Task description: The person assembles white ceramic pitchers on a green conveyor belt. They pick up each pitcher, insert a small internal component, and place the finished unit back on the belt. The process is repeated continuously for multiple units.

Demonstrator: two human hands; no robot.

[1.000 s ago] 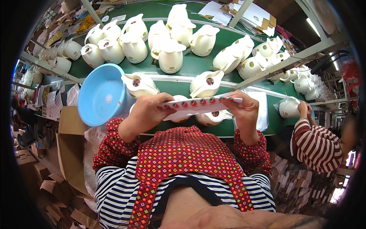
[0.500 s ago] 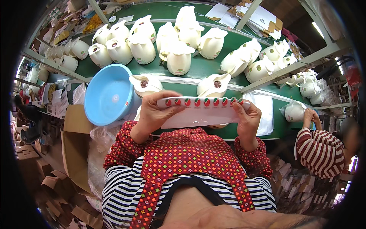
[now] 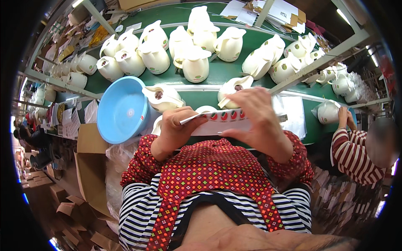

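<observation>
Before my chest is a white sheet of stickers (image 3: 224,122) with a row of red and green round stickers along its top edge. My left hand (image 3: 176,129) is closed on the sheet's left end, thumb in front. At its right part my right hand (image 3: 264,123) is spread, thumb low and fingers raised, slightly blurred; whether it touches the sheet is hard to see. Just beyond the hands, two cream jugs with open tops, a left jug (image 3: 161,98) and a right jug (image 3: 234,91), stand on the green bench. More pale jugs behind the sheet are mostly hidden.
A blue basin (image 3: 119,119) is at the left, above an open cardboard box (image 3: 90,154). Several cream jugs (image 3: 196,65) crowd the green bench (image 3: 228,77) behind. White papers (image 3: 293,115) lie right. A co-worker in a striped sleeve (image 3: 349,146) handles a bagged jug at far right.
My right hand has let go of the sheet's right end, moved inward and spread its fingers. The sheet's left end now tilts and curls in my left hand, which has shifted slightly right.
</observation>
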